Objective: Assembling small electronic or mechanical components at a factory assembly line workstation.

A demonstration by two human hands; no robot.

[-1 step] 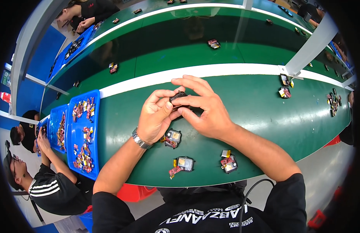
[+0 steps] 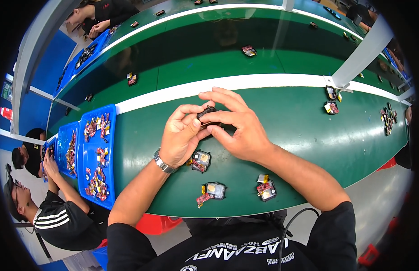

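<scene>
The left hand [image 2: 180, 137] pinches a small black casing [image 2: 206, 113] between thumb and fingers, above the green surface [image 2: 304, 122]; the right hand [image 2: 245, 133] has its thumb and index finger against it from the other side, its upper fingers held out straighter. The casing's underside is hidden, so how firmly it is gripped I cannot tell. With so little of the piece between the fingertips, uneven pressure from the two hands could make it twist or slip and drop. Just below the left hand lies an opened casing [image 2: 201, 161] with a yellow strip; lowering the wrist with its metal watch [image 2: 164, 161] could snag or shove it. Nearer the surface's front edge, a second casing [image 2: 215, 190] and a third casing [image 2: 266, 189] have loose parts sticking out, which a sweeping forearm might catch and bend.
</scene>
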